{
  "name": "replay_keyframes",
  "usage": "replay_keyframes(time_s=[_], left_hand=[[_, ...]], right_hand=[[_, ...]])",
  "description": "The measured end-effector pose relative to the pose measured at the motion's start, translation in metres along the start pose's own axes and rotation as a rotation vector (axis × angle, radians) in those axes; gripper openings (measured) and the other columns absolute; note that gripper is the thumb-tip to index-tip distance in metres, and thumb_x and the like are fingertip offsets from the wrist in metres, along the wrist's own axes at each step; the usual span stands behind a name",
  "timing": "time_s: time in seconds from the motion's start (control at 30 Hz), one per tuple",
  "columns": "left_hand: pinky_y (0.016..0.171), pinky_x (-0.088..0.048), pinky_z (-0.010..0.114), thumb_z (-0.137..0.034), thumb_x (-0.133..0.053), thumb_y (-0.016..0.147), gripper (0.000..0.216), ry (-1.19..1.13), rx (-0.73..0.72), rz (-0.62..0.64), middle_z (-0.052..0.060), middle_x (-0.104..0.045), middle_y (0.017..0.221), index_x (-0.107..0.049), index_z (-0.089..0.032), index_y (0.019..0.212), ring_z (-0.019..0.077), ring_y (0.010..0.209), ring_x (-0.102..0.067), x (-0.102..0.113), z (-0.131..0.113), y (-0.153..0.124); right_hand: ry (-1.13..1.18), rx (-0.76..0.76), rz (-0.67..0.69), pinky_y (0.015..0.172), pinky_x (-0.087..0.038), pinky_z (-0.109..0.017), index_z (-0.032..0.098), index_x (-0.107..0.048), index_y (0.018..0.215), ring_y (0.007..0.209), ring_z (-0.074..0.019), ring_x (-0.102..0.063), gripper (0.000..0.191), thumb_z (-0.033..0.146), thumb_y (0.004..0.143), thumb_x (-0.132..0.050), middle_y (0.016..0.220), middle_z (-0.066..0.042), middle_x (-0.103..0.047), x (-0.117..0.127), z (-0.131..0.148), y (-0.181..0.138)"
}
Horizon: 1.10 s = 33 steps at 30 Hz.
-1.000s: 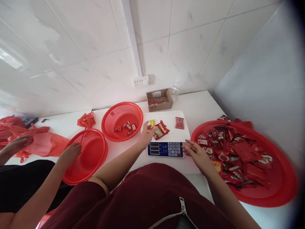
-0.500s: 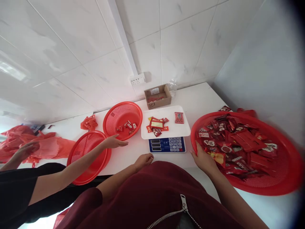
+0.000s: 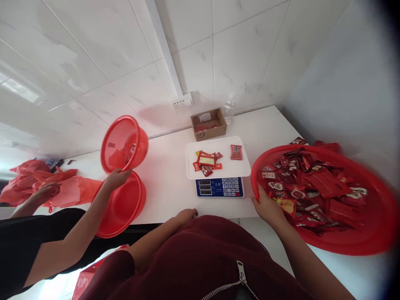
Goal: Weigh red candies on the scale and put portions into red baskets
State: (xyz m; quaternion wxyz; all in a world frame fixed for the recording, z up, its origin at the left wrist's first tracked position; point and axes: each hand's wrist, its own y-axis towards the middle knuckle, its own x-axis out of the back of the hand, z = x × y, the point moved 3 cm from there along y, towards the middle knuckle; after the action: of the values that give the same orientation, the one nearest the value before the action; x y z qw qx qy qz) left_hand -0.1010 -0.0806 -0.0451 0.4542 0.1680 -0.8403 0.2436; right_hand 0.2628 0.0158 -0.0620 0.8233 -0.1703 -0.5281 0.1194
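My left hand (image 3: 186, 216) rests at the table's near edge with fingers curled and nothing visible in it. My right hand (image 3: 268, 207) grips the near-left rim of a big red tray (image 3: 371, 241) heaped with red snack packets (image 3: 308, 183). Between my hands stands a blue-faced scale (image 3: 219, 186); its white pan (image 3: 240, 166) carries several small red packets (image 3: 208, 161). To the left, another person's hand (image 3: 117, 178) lifts a red mesh basket (image 3: 124, 143), tilted on its side, above a second red basket (image 3: 123, 206).
A small open cardboard box (image 3: 208, 124) and a clear bottle (image 3: 229, 110) stand at the back by the tiled wall with a socket (image 3: 183, 101). Red plastic bags (image 3: 46, 187) lie at far left, where the other person's second hand (image 3: 45, 192) rests.
The other person picked up the basket holding packets and tipped it up to the left. My left hand pulled back from the scale pan to the table edge; my right hand took the tray's rim.
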Motion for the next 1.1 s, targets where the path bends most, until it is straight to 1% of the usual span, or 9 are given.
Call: replay_keyframes(time_s=[0.13, 0.23, 0.33, 0.4, 0.47, 0.6, 0.8, 0.97, 1.1], left_hand=[[0.091, -0.050, 0.043, -0.037, -0.058, 0.091, 0.032, 0.051, -0.127, 0.113, 0.007, -0.058, 0.124, -0.059, -0.021, 0.119, 0.0245, 0.109, -0.058, 0.008, 0.007, 0.003], [0.102, -0.043, 0.047, -0.032, -0.059, 0.089, 0.027, 0.072, -0.215, 0.181, 0.006, -0.060, 0.127, -0.063, -0.024, 0.114, 0.0294, 0.121, -0.052, 0.008, 0.006, 0.007], [0.115, -0.023, 0.050, -0.025, -0.052, 0.088, 0.043, 0.235, -0.287, 0.055, 0.014, -0.044, 0.146, -0.053, -0.019, 0.130, 0.0306, 0.138, -0.034, 0.028, 0.015, 0.020], [0.115, -0.016, 0.056, -0.027, -0.048, 0.088, 0.056, 0.366, -0.185, -0.135, 0.019, -0.030, 0.153, -0.039, -0.013, 0.141, 0.0331, 0.144, -0.020, 0.052, 0.031, 0.032], [0.113, -0.019, 0.058, -0.031, -0.047, 0.088, 0.066, 0.401, 0.001, -0.239, 0.024, -0.025, 0.154, -0.026, -0.008, 0.146, 0.0356, 0.144, -0.018, 0.074, 0.051, 0.044], [0.105, -0.037, 0.048, -0.032, -0.048, 0.088, 0.074, 0.289, 0.188, -0.226, 0.027, -0.033, 0.149, -0.014, -0.006, 0.148, 0.0354, 0.138, -0.035, 0.092, 0.072, 0.061], [0.109, -0.034, 0.044, -0.026, -0.048, 0.088, 0.066, 0.197, -0.007, -0.198, 0.025, -0.035, 0.148, -0.022, -0.005, 0.145, 0.0317, 0.140, -0.033, 0.069, 0.042, 0.075], [0.110, -0.035, 0.045, -0.026, -0.050, 0.088, 0.063, 0.151, -0.229, -0.082, 0.020, -0.038, 0.148, -0.028, -0.012, 0.145, 0.0304, 0.140, -0.034, 0.040, 0.002, 0.080], [0.107, -0.038, 0.046, -0.028, -0.050, 0.089, 0.061, 0.112, -0.352, 0.030, 0.018, -0.041, 0.147, -0.030, -0.017, 0.145, 0.0307, 0.137, -0.038, 0.029, -0.025, 0.084]], right_hand=[[-0.017, -0.035, 0.011, 0.088, -0.046, -0.046, 0.009, -0.023, 0.150, 0.103, -0.0348, -0.065, 0.065, 0.039, 0.092, -0.031, 0.125, -0.025, -0.061, -0.003, -0.002, 0.002], [-0.025, -0.059, 0.010, 0.087, -0.046, -0.046, 0.009, -0.028, 0.148, 0.102, -0.0348, -0.066, 0.065, 0.040, 0.091, -0.034, 0.123, -0.024, -0.063, -0.004, -0.003, 0.003], [-0.029, -0.067, 0.009, 0.088, -0.046, -0.044, 0.010, -0.031, 0.146, 0.104, -0.0332, -0.065, 0.063, 0.040, 0.091, -0.034, 0.125, -0.023, -0.062, -0.004, -0.003, 0.004], [-0.035, -0.070, 0.012, 0.088, -0.047, -0.043, 0.011, -0.031, 0.146, 0.104, -0.0326, -0.065, 0.063, 0.040, 0.091, -0.034, 0.125, -0.023, -0.062, -0.005, -0.004, 0.005], [-0.048, -0.075, 0.002, 0.086, -0.047, -0.043, 0.011, -0.032, 0.146, 0.102, -0.0325, -0.066, 0.063, 0.040, 0.090, -0.035, 0.123, -0.023, -0.063, -0.005, -0.003, 0.005], [-0.094, -0.104, -0.004, 0.083, -0.048, -0.043, 0.011, -0.033, 0.145, 0.097, -0.0329, -0.067, 0.062, 0.039, 0.090, -0.034, 0.116, -0.023, -0.066, -0.004, 0.000, 0.004], [-0.123, -0.123, 0.020, 0.085, -0.047, -0.043, 0.010, -0.031, 0.147, 0.099, -0.0326, -0.067, 0.063, 0.040, 0.091, -0.032, 0.115, -0.023, -0.067, 0.000, 0.003, 0.001], [-0.111, -0.137, 0.025, 0.086, -0.047, -0.043, 0.010, -0.033, 0.146, 0.101, -0.0329, -0.067, 0.063, 0.040, 0.091, -0.030, 0.115, -0.023, -0.067, 0.001, 0.005, 0.000], [-0.111, -0.127, -0.010, 0.084, -0.047, -0.043, 0.010, -0.036, 0.144, 0.098, -0.0315, -0.067, 0.060, 0.038, 0.091, -0.033, 0.112, -0.022, -0.068, 0.002, 0.007, 0.000]])
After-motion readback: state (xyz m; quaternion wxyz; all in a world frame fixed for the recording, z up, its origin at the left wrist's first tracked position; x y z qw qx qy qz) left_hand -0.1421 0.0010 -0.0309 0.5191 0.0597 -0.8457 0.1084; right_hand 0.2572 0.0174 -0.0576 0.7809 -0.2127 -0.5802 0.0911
